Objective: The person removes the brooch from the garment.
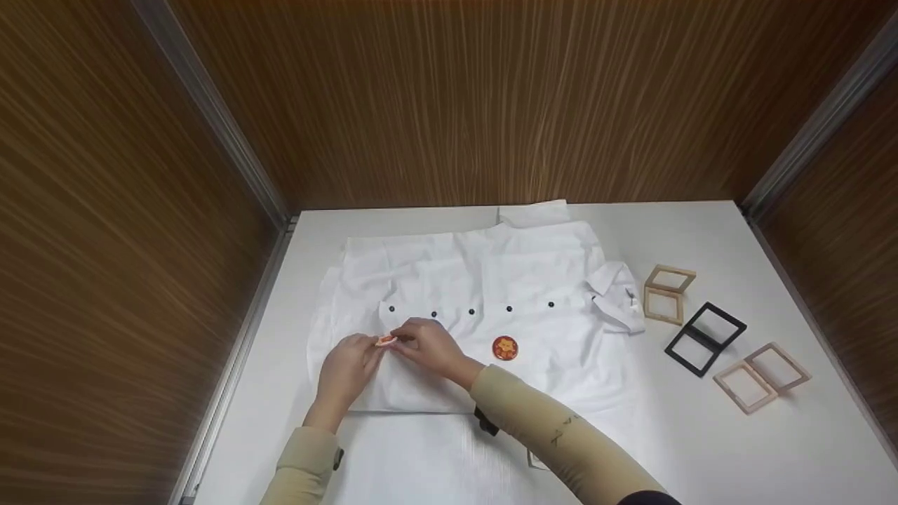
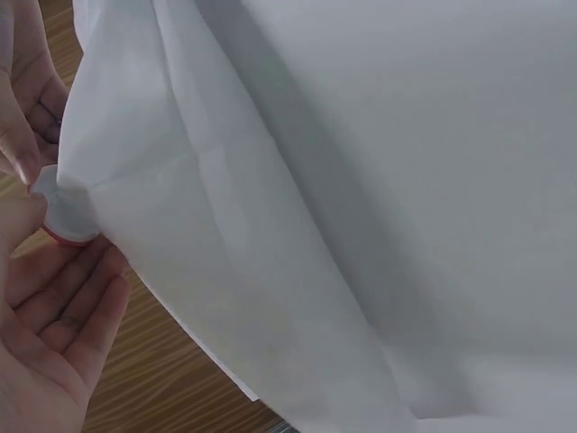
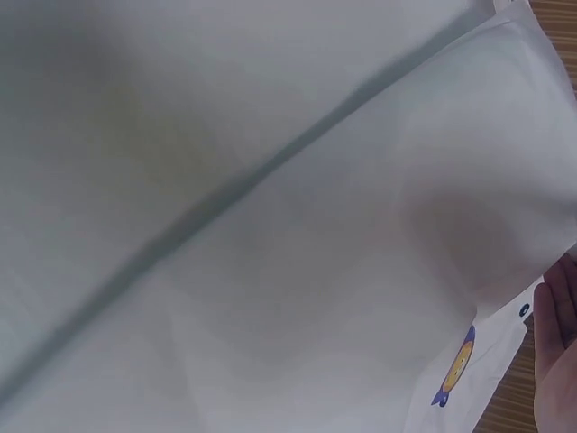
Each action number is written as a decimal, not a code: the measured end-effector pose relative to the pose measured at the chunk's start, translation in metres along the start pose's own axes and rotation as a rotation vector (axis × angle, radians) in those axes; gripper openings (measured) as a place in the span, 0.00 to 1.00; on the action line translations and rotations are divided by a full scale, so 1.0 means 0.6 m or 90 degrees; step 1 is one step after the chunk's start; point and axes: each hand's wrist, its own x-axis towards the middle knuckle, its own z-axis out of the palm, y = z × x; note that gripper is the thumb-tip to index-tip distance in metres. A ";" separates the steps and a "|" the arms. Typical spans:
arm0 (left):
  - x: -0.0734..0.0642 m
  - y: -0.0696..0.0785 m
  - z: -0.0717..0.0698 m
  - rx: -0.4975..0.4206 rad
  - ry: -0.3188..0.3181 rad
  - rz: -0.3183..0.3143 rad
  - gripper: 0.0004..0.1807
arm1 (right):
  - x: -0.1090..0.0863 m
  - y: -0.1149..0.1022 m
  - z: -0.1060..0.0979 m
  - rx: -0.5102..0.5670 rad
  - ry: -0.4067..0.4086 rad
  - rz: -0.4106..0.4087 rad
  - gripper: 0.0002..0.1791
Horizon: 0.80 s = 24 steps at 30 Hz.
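Note:
A white short-sleeved shirt (image 1: 435, 266) with a row of dark buttons lies spread on the table. Over its lower left part, my left hand (image 1: 345, 368) pinches a small round red-and-white badge (image 1: 386, 340) at its edge. Meeting it from the other side, my right hand (image 1: 431, 347) also grips the badge with thumb and fingertips. The left wrist view shows the badge's pale back and red rim (image 2: 70, 216) against the shirt cloth. A round red badge with a yellow figure (image 1: 505, 348) sits on the shirt, right of my hands.
Three open hinged frames stand or lie on the table's right side: a wooden one (image 1: 663, 305), a black one (image 1: 704, 342) and a pinkish one (image 1: 747, 386). A blue-and-orange candy-shaped piece (image 3: 455, 365) shows on the shirt. Wood-grain panels (image 1: 477, 105) enclose the table.

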 end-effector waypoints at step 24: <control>0.016 0.014 0.006 -0.036 -0.040 -0.085 0.10 | 0.007 -0.001 0.000 -0.029 -0.013 0.088 0.16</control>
